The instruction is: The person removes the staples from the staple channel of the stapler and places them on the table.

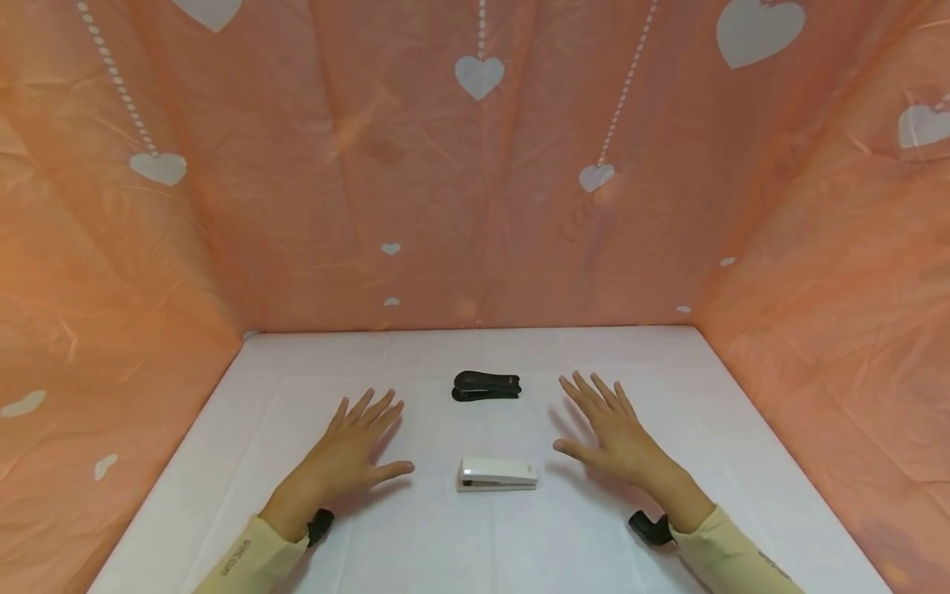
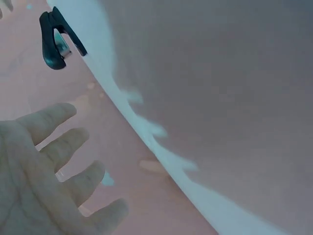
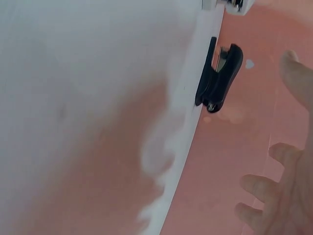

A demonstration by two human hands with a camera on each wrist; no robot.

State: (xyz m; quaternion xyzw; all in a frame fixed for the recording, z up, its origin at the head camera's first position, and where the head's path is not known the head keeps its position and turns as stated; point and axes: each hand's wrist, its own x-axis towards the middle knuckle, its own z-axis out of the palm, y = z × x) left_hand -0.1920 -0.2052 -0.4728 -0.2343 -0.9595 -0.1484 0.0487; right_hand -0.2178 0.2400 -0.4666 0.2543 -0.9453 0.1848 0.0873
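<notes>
A black stapler [image 1: 486, 386] lies toward the back of the white table, and a white stapler [image 1: 497, 473] lies in front of it, nearer the person. To the left of both, my left hand [image 1: 356, 450] hovers palm down with its fingers spread and holds nothing. My right hand [image 1: 612, 436] mirrors it on the other side, fingers spread, thumb pointing in toward the white stapler. The black stapler [image 2: 56, 39] shows at the top left of the left wrist view. In the right wrist view the black stapler [image 3: 219, 78] appears below part of the white stapler [image 3: 239, 6].
The white table [image 1: 416, 544] carries soft shadows under both hands. An orange cloth [image 1: 475, 206] printed with pale hearts hangs behind it and along both sides. Each wrist wears a small black camera, such as the right one [image 1: 650, 528], beside a light sleeve [image 1: 731, 549].
</notes>
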